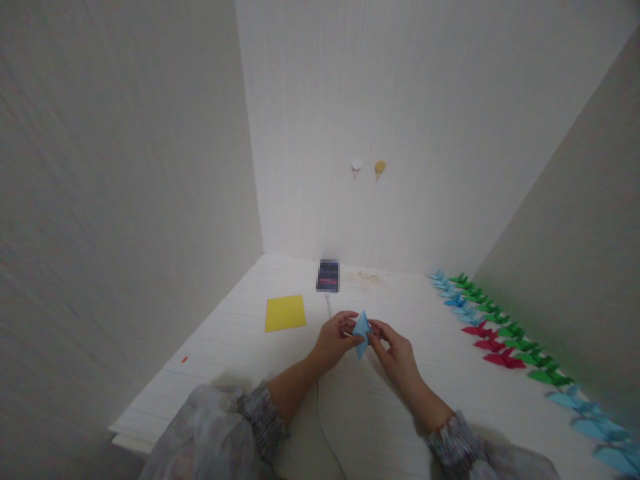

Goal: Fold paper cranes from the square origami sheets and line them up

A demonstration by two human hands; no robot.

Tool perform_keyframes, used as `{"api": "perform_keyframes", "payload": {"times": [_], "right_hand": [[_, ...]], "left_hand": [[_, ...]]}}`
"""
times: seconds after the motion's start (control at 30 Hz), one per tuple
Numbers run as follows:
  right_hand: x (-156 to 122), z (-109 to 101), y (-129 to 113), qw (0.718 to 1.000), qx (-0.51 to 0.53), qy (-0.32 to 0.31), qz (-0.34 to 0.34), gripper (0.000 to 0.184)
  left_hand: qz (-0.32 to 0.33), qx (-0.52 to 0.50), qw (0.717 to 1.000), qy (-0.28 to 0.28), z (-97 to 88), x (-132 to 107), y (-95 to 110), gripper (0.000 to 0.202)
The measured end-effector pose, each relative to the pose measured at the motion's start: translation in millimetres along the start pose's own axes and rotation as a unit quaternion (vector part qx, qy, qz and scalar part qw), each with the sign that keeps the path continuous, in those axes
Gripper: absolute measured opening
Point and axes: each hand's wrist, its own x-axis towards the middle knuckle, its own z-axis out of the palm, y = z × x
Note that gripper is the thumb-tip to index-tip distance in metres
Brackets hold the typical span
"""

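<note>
A light blue piece of folded origami paper [361, 333], shaped like a narrow diamond, is held up between both hands over the white table. My left hand [334, 341] pinches its left side, thumb on the near face and fingers behind. On the other side, my right hand [395, 348] grips the right edge between thumb and fingers. Part of the paper is covered by the fingertips. Beyond the left hand lies a flat stack or sheet of yellow square paper [285, 313].
A phone [328, 276] leans near the back wall, its white cable [320, 417] running under my left arm. Rows of folded paper cranes in green [515, 333], red [504, 360] and blue [595, 427] line the right side. Two hooks [380, 167] are on the wall.
</note>
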Motion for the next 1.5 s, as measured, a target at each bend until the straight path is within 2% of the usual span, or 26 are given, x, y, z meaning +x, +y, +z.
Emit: {"api": "perform_keyframes", "payload": {"times": [0.13, 0.3, 0.47, 0.53, 0.63, 0.73, 0.8, 0.9, 0.97, 1.07, 1.13, 1.23, 1.3, 1.5], "right_hand": [[1, -4, -6, 0.999, 0.008, -0.013, -0.041, 0.026], [3, -9, -12, 0.993, 0.059, -0.047, -0.091, 0.027], [4, -15, -8, 0.985, 0.1, -0.102, -0.096, 0.027], [4, -17, -5, 0.981, 0.117, -0.124, -0.089, 0.026], [4, -18, 0, 0.976, 0.16, -0.137, -0.055, 0.026], [5, -17, 3, 0.971, 0.211, -0.112, 0.009, 0.034], [5, -14, 3, 0.976, 0.206, -0.06, 0.039, 0.037], [6, -9, 1, 0.99, 0.121, 0.062, 0.022, 0.036], [5, -5, -2, 0.991, 0.075, 0.112, 0.008, 0.031], [3, 1, -7, 0.991, 0.079, 0.104, 0.034, 0.021], [3, 6, -9, 0.984, 0.147, 0.08, 0.062, 0.021], [3, 11, -10, 0.945, 0.316, 0.018, 0.084, 0.021], [4, 13, -10, 0.927, 0.364, 0.007, 0.089, 0.021], [3, 10, -8, 0.941, 0.325, 0.061, 0.074, 0.028]], "left_hand": [[0.012, -0.023, 1.0, 0.0, 1.8, -2, 4, 0.042], [-0.051, -0.034, 0.998, -0.001, 6.8, -4, 12, 0.029], [-0.059, -0.071, 0.995, 0.038, 6.4, -2, 12, 0.034], [-0.073, -0.069, 0.994, 0.034, 5.0, 0, 11, 0.041], [-0.098, -0.06, 0.993, 0.02, 3.8, 0, 12, 0.038], [-0.096, -0.043, 0.994, 0.042, 3.9, -1, 15, 0.031], [-0.079, -0.041, 0.993, 0.072, 4.0, -1, 17, 0.028], [-0.053, -0.056, 0.989, 0.125, 3.8, 0, 17, 0.026], [-0.041, -0.078, 0.983, 0.16, 4.2, 1, 17, 0.025], [-0.035, -0.117, 0.977, 0.173, 6.9, 0, 17, 0.026], [-0.037, -0.136, 0.978, 0.153, 9.8, -2, 17, 0.028], [-0.029, -0.143, 0.984, 0.102, 13.3, -5, 18, 0.029], [-0.016, -0.133, 0.988, 0.077, 13.9, -5, 17, 0.031], [-0.003, -0.1, 0.993, 0.064, 11.6, -2, 15, 0.038]]}}
